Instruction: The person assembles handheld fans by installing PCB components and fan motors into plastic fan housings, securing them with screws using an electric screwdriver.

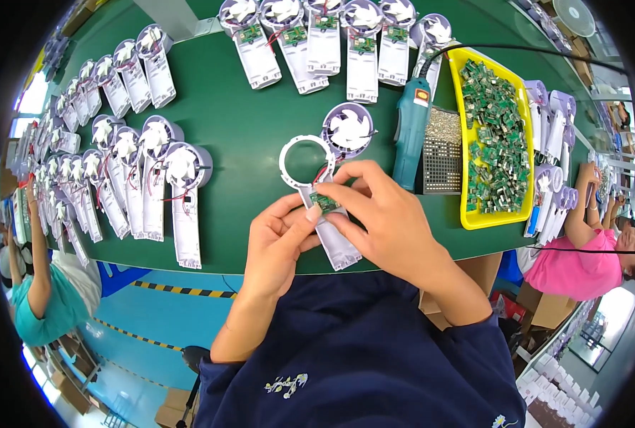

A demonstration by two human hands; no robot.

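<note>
Directly before me is a white handheld-fan housing [339, 246] with an empty ring at its far end. A small green circuit board [325, 203] lies at the upper part of its handle. My left hand [278, 239] is closed round the handle's left side, its thumb against the board's edge. With thumb and forefinger, my right hand [385, 214] pinches the board from the right. Just beyond the ring sits a lilac fan head [349, 130] with white blades, and red wires run between it and the board. My fingers hide part of the handle.
A yellow tray [465, 143] of circuit boards stands at the right, beside a teal power tool [411, 128] and a perforated metal box [442, 171]. Fan halves [186, 235] line the green table [246, 178] at left and back. Co-workers sit either side.
</note>
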